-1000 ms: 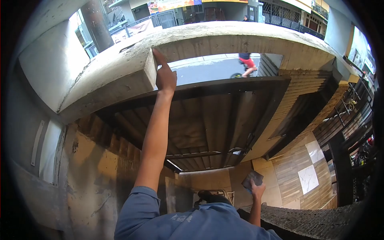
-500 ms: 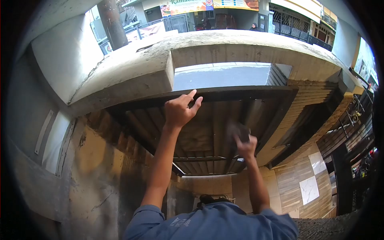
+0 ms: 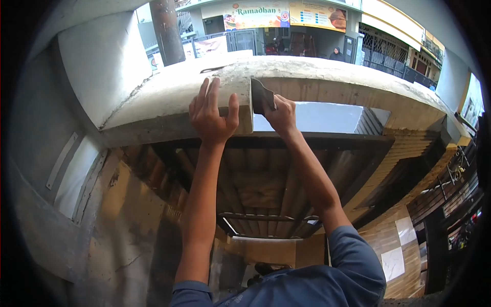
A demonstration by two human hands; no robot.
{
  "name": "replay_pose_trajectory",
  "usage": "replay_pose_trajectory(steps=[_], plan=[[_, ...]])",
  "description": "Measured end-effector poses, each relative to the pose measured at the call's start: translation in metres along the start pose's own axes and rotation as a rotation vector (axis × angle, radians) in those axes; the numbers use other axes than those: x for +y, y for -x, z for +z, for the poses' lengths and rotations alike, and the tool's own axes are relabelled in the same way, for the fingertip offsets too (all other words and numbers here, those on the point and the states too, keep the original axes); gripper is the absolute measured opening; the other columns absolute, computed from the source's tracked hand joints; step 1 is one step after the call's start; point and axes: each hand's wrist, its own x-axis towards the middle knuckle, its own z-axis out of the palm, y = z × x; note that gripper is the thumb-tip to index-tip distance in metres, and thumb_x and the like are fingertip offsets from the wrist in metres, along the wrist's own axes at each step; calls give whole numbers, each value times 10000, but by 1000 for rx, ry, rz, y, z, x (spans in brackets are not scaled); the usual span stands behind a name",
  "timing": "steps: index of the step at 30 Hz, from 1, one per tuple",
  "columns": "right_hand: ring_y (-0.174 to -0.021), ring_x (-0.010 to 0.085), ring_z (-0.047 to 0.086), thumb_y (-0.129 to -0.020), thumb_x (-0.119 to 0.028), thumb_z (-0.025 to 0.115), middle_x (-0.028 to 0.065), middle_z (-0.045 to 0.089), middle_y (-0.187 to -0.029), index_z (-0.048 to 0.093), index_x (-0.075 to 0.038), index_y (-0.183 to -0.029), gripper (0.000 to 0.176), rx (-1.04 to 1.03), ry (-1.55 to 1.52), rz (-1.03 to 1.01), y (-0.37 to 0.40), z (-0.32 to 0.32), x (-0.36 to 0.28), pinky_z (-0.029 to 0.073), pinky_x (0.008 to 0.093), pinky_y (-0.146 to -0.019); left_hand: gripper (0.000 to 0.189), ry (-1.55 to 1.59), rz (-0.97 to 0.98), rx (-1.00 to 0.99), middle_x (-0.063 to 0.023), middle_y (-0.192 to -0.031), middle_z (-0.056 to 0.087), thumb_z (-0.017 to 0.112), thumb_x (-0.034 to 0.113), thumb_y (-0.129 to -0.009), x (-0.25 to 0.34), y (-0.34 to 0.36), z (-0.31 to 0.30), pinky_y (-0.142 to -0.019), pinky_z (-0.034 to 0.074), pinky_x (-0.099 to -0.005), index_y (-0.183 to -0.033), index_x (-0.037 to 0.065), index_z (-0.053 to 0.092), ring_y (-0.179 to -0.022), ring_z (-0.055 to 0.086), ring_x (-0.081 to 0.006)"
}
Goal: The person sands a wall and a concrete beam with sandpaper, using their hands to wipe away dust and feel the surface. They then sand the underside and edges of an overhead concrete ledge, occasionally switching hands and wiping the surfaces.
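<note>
My left hand [image 3: 212, 115] lies on the pale concrete ledge [image 3: 169, 94], fingers stretched out and thumb apart, holding nothing. To its right, my right hand [image 3: 281, 113] grips a dark grey piece of sandpaper [image 3: 262, 97], which looks bent or folded. The sandpaper is up against the vertical end face of the ledge's thicker block, at the corner beside the opening. My right fingers partly hide its lower side.
Below the ledge stands a dark slatted gate [image 3: 261, 179]. A brown pole [image 3: 167, 33] rises behind the ledge on the left. Across the street hang banners [image 3: 255, 15], and a person [image 3: 336, 54] is there. Tiled floor [image 3: 393, 263] shows at lower right.
My right hand has risen from in front of the gate to the ledge corner with the sandpaper. My left hand has moved up and left onto the ledge, its fingers straightened. The view has shifted slightly.
</note>
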Motion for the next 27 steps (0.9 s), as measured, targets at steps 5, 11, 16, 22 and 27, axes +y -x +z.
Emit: replay_pose_trajectory(steps=[5, 11, 16, 22, 27], plan=[[-629, 349, 635, -766, -160, 737, 169, 642, -688, 694, -39, -836, 146, -27, -47, 208, -5, -4, -16, 490, 400, -570, 404, 12, 0, 0, -176, -1171, 654, 613, 307, -860, -2, 1, 2, -930, 445, -387, -1164, 43, 642, -1107, 623, -298], [-618, 363, 634, -745, -191, 746, 191, 629, -642, 681, -9, -738, 194, -64, 6, 321, -13, -6, -17, 488, 419, -597, 403, 1, -27, 20, -146, -1100, 687, 610, 325, -839, 1, 0, 5, -926, 449, -405, -1104, 26, 657, -1133, 617, -283], [-581, 285, 661, -747, -220, 764, 159, 667, -656, 723, -23, -799, 208, -67, 80, 291, -27, -6, -18, 495, 361, -595, 393, 7, -8, 24, -191, -1147, 662, 618, 312, -846, -1, 1, 1, -911, 464, -394, -1137, 51, 660, -1085, 640, -297], [-600, 322, 621, -797, -159, 705, 146, 617, -658, 662, -42, -741, 137, 43, 92, -4, -28, 2, -12, 473, 402, -549, 406, 14, -37, 29, -136, -1076, 695, 602, 329, -839, -1, 1, 3, -924, 455, -402, -1094, 18, 659, -1142, 613, -283], [-577, 307, 610, -807, -138, 690, 128, 605, -643, 706, -74, -821, 68, -6, 28, 101, 10, 1, -10, 479, 388, -541, 391, -5, -41, 24, -170, -1132, 675, 617, 310, -838, 0, 2, 2, -928, 462, -401, -1124, 49, 668, -1105, 633, -288]])
